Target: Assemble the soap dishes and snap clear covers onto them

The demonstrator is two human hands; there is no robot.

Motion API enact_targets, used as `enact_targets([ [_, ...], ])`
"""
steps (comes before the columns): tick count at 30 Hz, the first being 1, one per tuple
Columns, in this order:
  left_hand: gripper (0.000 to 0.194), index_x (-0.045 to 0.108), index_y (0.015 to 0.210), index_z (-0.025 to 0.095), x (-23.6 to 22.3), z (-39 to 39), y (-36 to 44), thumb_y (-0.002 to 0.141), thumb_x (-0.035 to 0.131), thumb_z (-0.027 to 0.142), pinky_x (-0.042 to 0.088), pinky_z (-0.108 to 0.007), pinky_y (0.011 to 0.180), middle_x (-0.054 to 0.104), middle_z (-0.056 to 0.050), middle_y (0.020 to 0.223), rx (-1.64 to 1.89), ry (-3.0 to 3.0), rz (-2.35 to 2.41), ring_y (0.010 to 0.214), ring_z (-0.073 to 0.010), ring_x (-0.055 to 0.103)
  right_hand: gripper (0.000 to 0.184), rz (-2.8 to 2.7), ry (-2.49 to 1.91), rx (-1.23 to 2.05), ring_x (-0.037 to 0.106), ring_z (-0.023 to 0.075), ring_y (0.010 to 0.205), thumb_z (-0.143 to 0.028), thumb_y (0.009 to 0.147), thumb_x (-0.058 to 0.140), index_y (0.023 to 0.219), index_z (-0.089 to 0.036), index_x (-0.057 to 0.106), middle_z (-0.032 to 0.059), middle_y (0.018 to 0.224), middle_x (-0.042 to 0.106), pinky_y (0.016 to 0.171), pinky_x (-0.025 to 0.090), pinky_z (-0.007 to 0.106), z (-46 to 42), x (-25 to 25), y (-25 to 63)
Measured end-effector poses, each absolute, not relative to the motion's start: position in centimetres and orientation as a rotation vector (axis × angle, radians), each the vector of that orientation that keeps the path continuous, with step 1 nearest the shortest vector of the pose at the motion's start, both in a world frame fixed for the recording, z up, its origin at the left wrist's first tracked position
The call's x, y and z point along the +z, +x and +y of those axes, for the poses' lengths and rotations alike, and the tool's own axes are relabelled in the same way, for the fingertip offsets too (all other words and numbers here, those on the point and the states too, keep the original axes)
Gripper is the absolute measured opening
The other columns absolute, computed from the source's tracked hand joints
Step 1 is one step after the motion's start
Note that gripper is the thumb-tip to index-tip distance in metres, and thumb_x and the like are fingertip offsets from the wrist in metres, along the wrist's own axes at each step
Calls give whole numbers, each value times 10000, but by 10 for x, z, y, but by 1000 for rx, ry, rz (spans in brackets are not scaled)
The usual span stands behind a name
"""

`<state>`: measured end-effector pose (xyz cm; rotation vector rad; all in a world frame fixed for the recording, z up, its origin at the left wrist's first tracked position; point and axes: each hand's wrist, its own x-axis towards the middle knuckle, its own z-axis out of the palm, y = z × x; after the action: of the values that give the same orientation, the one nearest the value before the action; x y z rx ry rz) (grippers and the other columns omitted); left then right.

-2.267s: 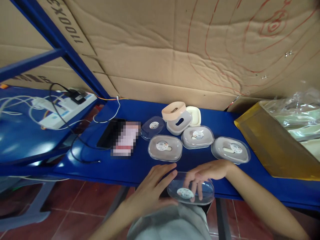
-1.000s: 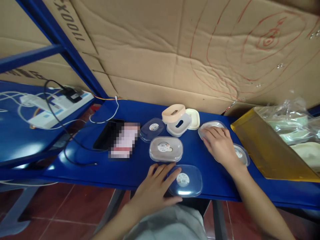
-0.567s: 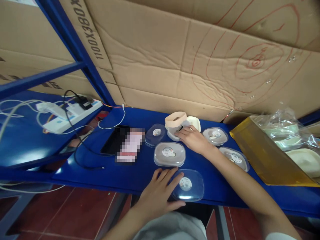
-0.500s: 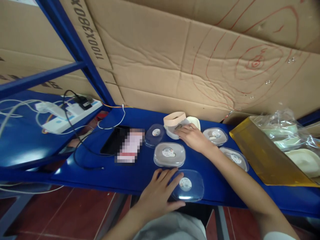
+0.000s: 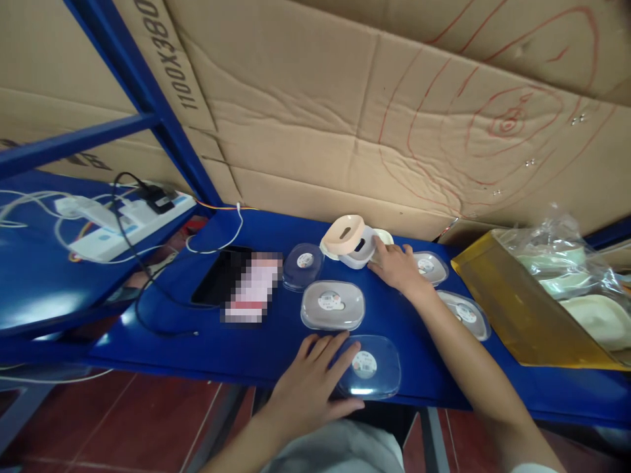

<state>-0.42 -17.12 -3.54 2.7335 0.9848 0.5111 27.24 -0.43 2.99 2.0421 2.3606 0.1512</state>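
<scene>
Near the desk's front edge a clear plastic lid [image 5: 382, 374] with a round label lies flat. My left hand [image 5: 315, 381] rests on its left side, fingers spread. At the back is a small pile: a peach oval dish [image 5: 344, 233] with a slot leans on a grey slotted dish [image 5: 359, 257], with a cream edge showing beneath at the left. My right hand [image 5: 394, 264] is at the right side of the grey dish, fingers apart, one fingertip at its rim. Behind the fingers a cream dish [image 5: 384, 235] is partly hidden.
Lidded grey boxes lie around: one box [image 5: 332, 314] in the middle, another box [image 5: 434, 270] and a third box [image 5: 468, 318] at right. A dark-looking clear lid [image 5: 302, 276] and a phone [image 5: 251, 289] lie left. A yellow-sided carton [image 5: 532, 309] holds bagged dishes.
My right hand shifted a lidded box right and back, then went to the dish pile and now sits at its right side. The peach dish has tilted. My left hand stays at the lid, now flat.
</scene>
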Motion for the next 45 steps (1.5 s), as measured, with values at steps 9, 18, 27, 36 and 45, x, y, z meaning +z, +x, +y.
enact_targets([
  [9,860,470,1673,253,-39,-171,-5,1008,621,778,446,-554,1155,601,-137,1611,533,2724,983,1310,-355,622,633,2332,2150,238,721,390,1216,-459,1098,542,1603,-96,420,259,1287,782,1210,257,570,-28,18,254],
  [18,855,520,1623,220,-35,-170,-3,1001,612,798,465,-573,1136,623,-162,1584,486,2743,982,1297,-365,639,390,2305,2167,270,749,367,1111,-391,1095,532,1333,-106,651,214,1101,822,1242,249,556,-34,23,258],
  [27,849,504,1632,204,-35,-170,-2,1015,616,775,463,-565,1126,610,-166,1599,477,2775,966,1291,-362,640,665,2327,2198,356,688,404,1182,-592,1112,499,1574,-117,549,241,1258,771,1258,164,698,-29,7,252],
  [36,846,499,1639,200,-36,-171,-3,1027,591,778,468,-563,1128,607,-171,1607,470,2793,966,1305,-370,644,279,2486,2201,197,716,332,1127,-253,1086,523,1163,-185,783,155,1152,820,1235,222,643,-35,12,258],
  [45,852,485,1629,251,-33,-169,-9,971,725,736,501,-590,1118,591,-143,1628,534,2668,909,1320,-380,641,167,2839,2019,-77,773,280,1075,-306,1093,615,1148,-246,761,65,1109,832,1274,263,633,-116,18,287],
])
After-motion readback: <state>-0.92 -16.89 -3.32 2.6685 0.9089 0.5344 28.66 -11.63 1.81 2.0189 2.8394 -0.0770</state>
